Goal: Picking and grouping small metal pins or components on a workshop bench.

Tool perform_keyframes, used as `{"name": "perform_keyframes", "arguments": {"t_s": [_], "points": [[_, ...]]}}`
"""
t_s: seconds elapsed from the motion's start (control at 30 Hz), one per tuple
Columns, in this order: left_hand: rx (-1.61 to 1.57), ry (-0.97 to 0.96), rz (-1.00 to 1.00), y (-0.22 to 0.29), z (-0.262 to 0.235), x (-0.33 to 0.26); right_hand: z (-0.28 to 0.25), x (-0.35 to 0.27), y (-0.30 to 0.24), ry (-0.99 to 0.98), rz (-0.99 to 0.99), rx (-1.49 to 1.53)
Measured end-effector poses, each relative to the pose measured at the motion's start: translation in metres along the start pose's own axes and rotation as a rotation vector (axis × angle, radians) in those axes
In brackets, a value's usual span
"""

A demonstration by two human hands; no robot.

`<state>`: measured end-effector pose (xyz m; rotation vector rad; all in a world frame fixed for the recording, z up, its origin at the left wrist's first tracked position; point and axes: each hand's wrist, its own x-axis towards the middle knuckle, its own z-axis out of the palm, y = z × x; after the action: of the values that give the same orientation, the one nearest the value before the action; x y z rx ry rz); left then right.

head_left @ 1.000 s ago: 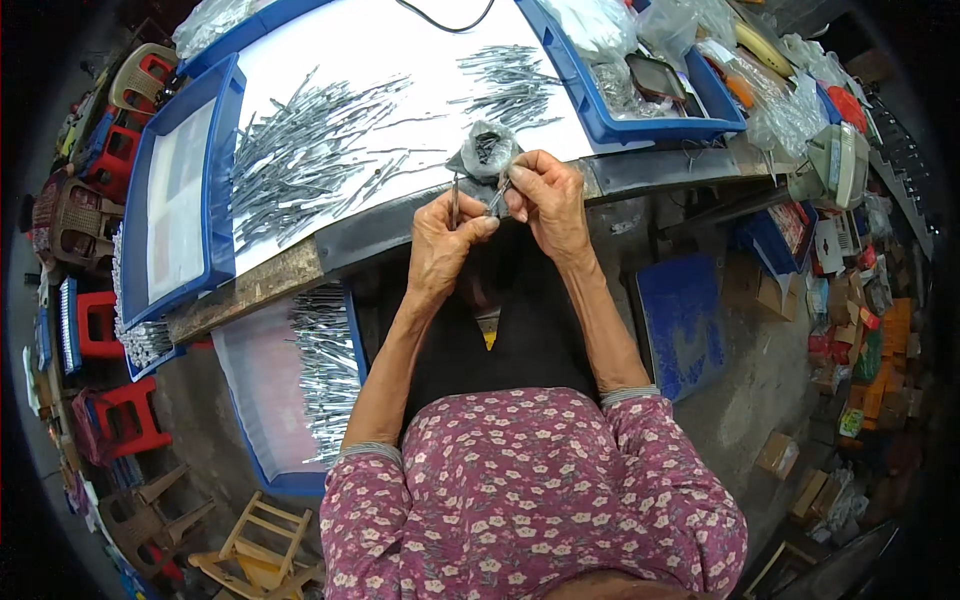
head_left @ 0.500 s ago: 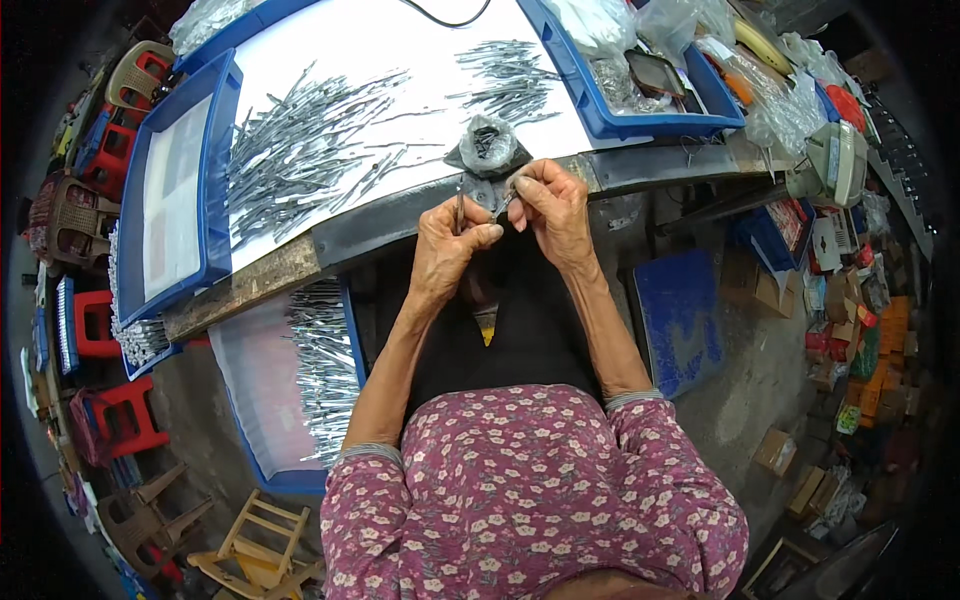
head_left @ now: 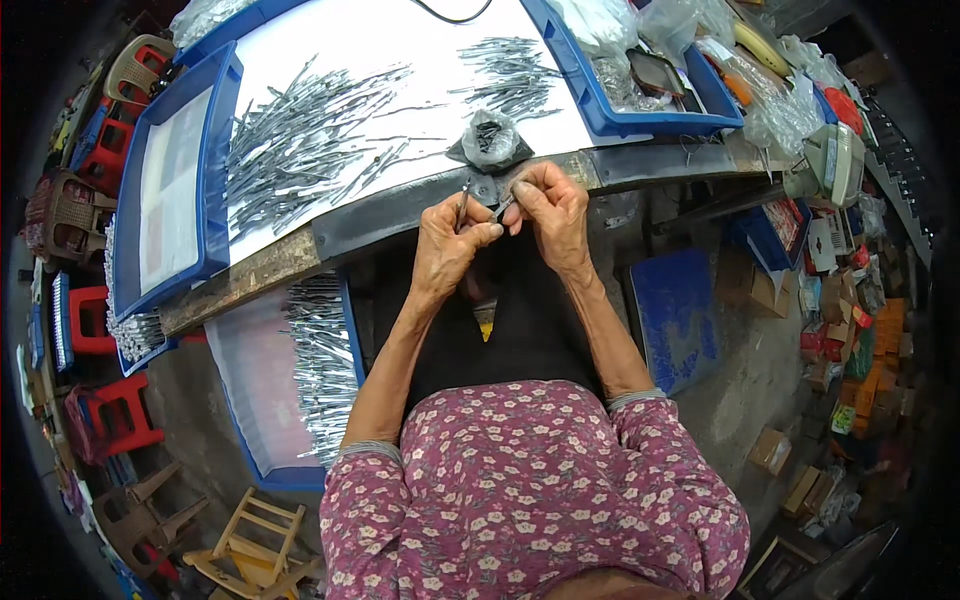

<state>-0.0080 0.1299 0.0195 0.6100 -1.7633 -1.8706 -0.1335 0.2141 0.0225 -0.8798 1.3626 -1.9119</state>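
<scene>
At the table's front edge both my hands are raised close together. My left hand (head_left: 447, 243) is closed, with a slim dark metal piece (head_left: 462, 207) upright between its fingers; its exact kind is too small to tell. A short grey metal strip (head_left: 503, 209) spans the gap between my hands, pinched by my right hand (head_left: 549, 213), its lower end at my left thumb. Just beyond my fingers stands a small bowl lined with clear plastic (head_left: 490, 140), holding small dark parts. Many thin grey metal strips (head_left: 300, 150) lie heaped on the white tabletop, with a smaller pile (head_left: 508, 75) farther right.
Blue trays stand at the left (head_left: 210, 190) and right (head_left: 655, 124) of the table; the right one holds plastic bags. Below the table edge, another blue tray (head_left: 270, 470) carries metal strips. A yellow-tipped brush-like thing (head_left: 486, 330) is near my lap. Red stools (head_left: 130, 415) stand left.
My right fingers have shifted slightly, and the grey strip between my hands shows more plainly. My left hand keeps its grip almost unmoved.
</scene>
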Motion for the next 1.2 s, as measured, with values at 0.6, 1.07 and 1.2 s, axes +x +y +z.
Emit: {"name": "perform_keyframes", "arguments": {"t_s": [0.6, 1.07, 1.2], "points": [[-0.014, 0.091, 0.021, 0.012, -0.010, -0.005, 0.000, 0.044, -0.033, -0.076, 0.086, -0.372], [-0.150, 0.108, -0.033, 0.020, -0.055, 0.006, 0.002, 0.105, 0.019, -0.166, -0.238, -1.395], [0.020, 0.151, 0.009, 0.035, -0.068, 0.021, 0.002, 0.106, 0.017, -0.193, -0.256, -1.414]]}}
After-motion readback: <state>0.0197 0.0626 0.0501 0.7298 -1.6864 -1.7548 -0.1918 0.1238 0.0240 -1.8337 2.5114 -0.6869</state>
